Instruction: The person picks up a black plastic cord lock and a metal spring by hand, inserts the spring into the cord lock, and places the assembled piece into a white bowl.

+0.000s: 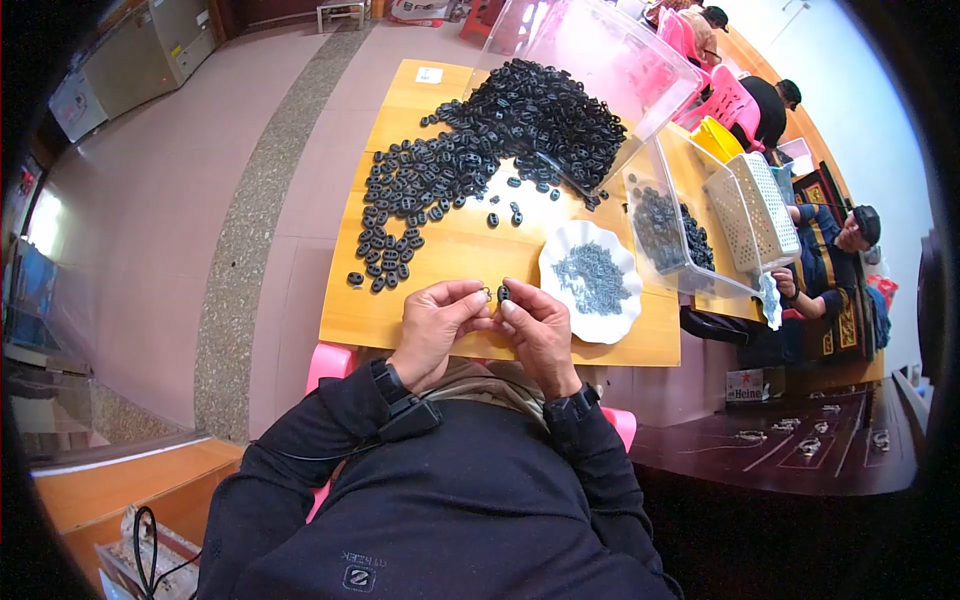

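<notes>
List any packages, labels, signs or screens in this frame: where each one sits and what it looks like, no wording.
Small label: white rectangle, flat on the far left corner of the yellow table.
Red sign: small rectangle with a star and pale lettering, on the front of the table to the right.
Grey cabinet: far left by the wall, with small pale stickers on its front.
No screens visible.

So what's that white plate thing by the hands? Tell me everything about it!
The white plate is a shallow dish with a wavy, scalloped rim, like a flower or shell. It looks like smooth china or plastic. It lies flat on the yellow wooden table, near its front edge, just beyond the right hand. A heap of tiny grey bits, maybe metal, fills its middle. A clear plastic tub sits right beside it; whether they touch cannot be told. No hand touches the plate.
</notes>
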The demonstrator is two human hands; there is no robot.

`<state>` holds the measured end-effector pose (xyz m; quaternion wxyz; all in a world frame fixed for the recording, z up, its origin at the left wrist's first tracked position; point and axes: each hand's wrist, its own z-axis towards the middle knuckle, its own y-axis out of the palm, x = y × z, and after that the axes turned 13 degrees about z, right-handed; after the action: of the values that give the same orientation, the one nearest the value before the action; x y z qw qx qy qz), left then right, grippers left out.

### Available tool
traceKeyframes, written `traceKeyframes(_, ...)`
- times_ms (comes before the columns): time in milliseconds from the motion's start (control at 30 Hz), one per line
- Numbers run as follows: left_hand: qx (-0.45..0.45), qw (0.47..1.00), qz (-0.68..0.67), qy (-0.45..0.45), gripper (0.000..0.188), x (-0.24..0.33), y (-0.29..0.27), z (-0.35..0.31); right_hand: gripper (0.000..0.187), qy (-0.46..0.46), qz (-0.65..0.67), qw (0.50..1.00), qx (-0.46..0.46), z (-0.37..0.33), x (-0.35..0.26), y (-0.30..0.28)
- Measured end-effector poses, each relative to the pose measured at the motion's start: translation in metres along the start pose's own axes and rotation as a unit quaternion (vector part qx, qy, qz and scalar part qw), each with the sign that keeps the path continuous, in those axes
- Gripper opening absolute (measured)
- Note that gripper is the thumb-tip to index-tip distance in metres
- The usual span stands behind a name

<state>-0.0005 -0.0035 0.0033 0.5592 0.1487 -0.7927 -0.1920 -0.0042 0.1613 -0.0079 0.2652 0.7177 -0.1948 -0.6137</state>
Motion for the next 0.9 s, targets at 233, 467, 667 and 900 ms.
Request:
traceKeyframes(233, -0.008, 1.0, 0.01, -0.005, 0.018, 0.001, -0.0007, -0.0002, 0.033, 0.003, 0.008, 1.0, -0.007, -0.0004, -0.0002, 0.0015)
traceKeyframes(467, -0.019, 1.0, 0.015, -0.011, 0.019, -0.0009, -0.0029, 0.0012, 0.034, 0.009, 0.001, 1.0, -0.019, -0.0005, -0.0012, 0.0008)
traceKeyframes(667, -0.026, 0.999, 0.027, -0.01, 0.019, 0.0004, -0.0018, 0.0007, 0.033, 0.014, 0.001, 1.0, -0.024, 0.0001, -0.0013, -0.0007)
traceKeyframes(900, -0.032, 0.998, 0.044, -0.013, 0.019, -0.0003, -0.0023, 0.0015, 0.033, 0.015, -0.003, 0.999, -0.032, 0.0015, 0.001, -0.0043)
